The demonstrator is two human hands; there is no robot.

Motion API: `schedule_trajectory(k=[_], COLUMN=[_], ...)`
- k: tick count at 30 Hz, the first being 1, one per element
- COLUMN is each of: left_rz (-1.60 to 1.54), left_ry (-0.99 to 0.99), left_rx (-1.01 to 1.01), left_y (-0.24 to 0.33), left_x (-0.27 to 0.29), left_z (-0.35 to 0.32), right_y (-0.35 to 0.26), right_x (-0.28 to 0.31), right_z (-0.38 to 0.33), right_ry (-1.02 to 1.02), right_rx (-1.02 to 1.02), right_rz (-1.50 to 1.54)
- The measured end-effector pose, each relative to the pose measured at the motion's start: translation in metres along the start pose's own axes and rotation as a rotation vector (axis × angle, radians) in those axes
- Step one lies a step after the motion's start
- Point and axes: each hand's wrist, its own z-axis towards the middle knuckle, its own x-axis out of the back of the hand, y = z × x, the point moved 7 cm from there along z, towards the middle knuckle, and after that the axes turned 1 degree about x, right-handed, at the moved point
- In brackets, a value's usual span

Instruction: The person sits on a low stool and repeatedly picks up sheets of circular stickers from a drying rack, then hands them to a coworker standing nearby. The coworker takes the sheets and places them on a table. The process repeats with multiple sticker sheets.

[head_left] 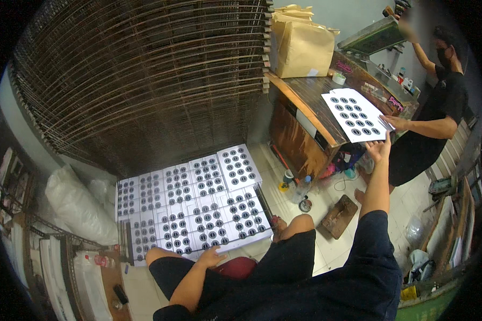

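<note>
The person sits low, dark shorts and bare knees at the bottom of the view. The left hand rests loosely, fingers relaxed and holding nothing, on the near edge of a wire rack shelf pulled out at floor level, beside a dark red rounded seat. On that shelf lie rows of white sheets printed with dark round badges, edge to edge and partly overlapping.

The right arm, in a dark sleeve, stretches up and away; the right hand pinches the near edge of a single white printed sheet with dark circles, which lies over the corner of a brown wooden workbench. A co-worker's hand grips the same sheet's far right edge.

Behind, a tall stack of wire drying racks fills the upper left, and a brown paper-wrapped parcel stands on the bench.
</note>
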Motion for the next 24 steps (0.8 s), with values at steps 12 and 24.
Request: schedule_trajectory(k=[12,24], left_rz=[0.071,-1.177], left_ry=[0.104,0.343], left_rx=[-0.138,-0.656], left_y=[0.013,0.199], left_x=[0.004,0.018], left_z=[0.004,-0.06], right_y=[0.05,0.286], right_x=[-0.048,-0.029], right_z=[-0.057,-0.316], right_ry=[-0.075,-0.09], right_rx=[0.296,-0.051], right_rz=[-0.473,-0.458])
